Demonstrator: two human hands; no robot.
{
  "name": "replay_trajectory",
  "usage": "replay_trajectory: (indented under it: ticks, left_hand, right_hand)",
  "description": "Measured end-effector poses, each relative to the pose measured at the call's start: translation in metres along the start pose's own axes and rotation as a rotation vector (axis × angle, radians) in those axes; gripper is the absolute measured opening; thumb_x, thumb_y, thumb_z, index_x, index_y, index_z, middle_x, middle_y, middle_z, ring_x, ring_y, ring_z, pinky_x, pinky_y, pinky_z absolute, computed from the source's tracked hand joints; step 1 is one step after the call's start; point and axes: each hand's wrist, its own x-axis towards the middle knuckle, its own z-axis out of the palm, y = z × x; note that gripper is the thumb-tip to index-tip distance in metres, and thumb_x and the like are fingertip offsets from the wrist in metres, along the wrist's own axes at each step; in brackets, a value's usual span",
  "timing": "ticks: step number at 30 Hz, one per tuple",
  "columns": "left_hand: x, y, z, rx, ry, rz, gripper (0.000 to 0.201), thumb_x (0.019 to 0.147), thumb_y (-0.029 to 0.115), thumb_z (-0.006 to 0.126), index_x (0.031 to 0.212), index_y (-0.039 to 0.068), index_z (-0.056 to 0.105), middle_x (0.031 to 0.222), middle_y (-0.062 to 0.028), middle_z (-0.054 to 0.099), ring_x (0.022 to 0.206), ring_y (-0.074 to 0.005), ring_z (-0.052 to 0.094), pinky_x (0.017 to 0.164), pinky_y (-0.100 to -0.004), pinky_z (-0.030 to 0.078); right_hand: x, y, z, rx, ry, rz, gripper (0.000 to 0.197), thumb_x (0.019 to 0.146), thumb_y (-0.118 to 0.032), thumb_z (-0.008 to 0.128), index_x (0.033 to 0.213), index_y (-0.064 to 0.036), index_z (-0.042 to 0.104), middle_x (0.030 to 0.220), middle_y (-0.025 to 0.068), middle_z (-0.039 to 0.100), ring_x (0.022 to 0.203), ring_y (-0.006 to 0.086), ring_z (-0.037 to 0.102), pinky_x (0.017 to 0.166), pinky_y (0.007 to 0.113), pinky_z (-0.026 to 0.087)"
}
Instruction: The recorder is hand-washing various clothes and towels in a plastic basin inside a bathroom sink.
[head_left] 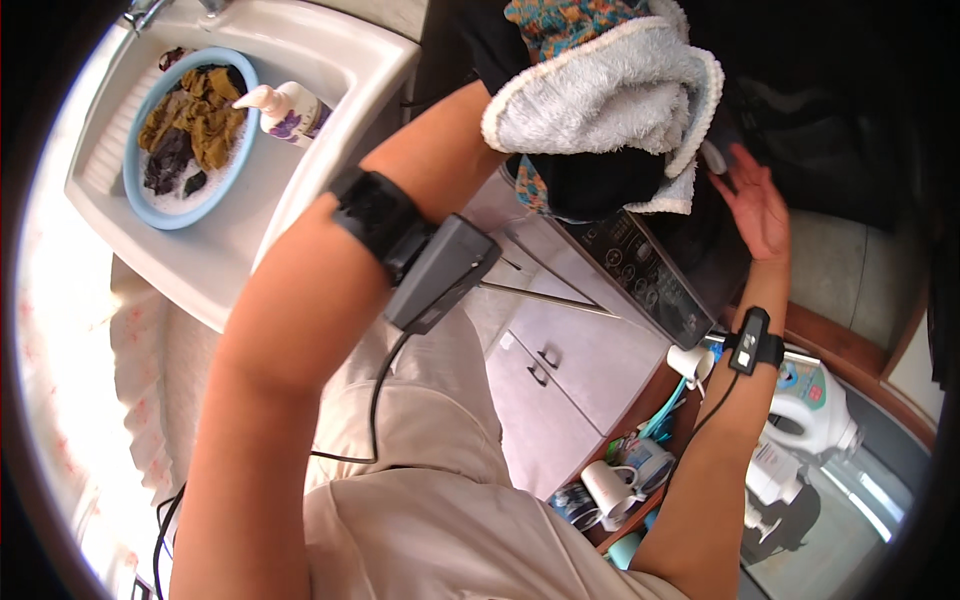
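My left forearm [440, 150] reaches up to a bundle of cloth: a fluffy light-grey piece [605, 95] with a white stitched border, against orange and teal knit [565, 25]. The cloth covers my left hand, so its fingers and grip are hidden. To the right, my right hand [757, 205] is open with its fingers apart and nothing in it. Its fingertips are close to a small white curved piece [713, 157] beside the cloth; whether they touch is unclear. Beneath the cloth is a dark appliance with a black control panel [645, 275].
At the upper left, a white sink [330, 40] holds a blue basin [135, 190] with soapy brown and dark clothes, beside a white pump bottle [290, 113]. Mugs [608, 487] and white jugs [815, 405] stand lower right. White cabinet doors [560, 375] are below the panel.
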Motion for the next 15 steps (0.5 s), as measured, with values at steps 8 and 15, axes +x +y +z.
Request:
replay_trajectory:
  ticks: [8, 15]
  left_hand:
    - [0.011, 0.024, 0.006, -0.043, 0.025, 0.303, 0.027, 0.085, -0.005, 0.056, 0.111, -0.001, 0.053, 0.087, -0.0126, 0.057, 0.067, -0.0195, 0.056, 0.060, -0.0296, 0.048]
    - [0.006, 0.108, 0.016, -0.555, 0.322, -0.258, 0.025, 0.098, 0.009, 0.042, 0.120, 0.003, 0.050, 0.114, -0.0101, 0.056, 0.108, -0.0180, 0.055, 0.093, -0.0289, 0.047]
  right_hand:
    - [-0.086, -0.079, 0.126, 0.457, -0.357, -0.421, 0.038, 0.094, -0.035, 0.050, 0.123, -0.0115, 0.058, 0.132, 0.0069, 0.053, 0.130, 0.0250, 0.040, 0.112, 0.057, 0.015]
    - [-0.074, -0.100, 0.229, 0.251, -0.733, -0.579, 0.080, 0.084, -0.050, 0.056, 0.142, -0.0030, 0.027, 0.149, 0.0210, 0.023, 0.137, 0.0361, 0.025, 0.113, 0.051, 0.019]
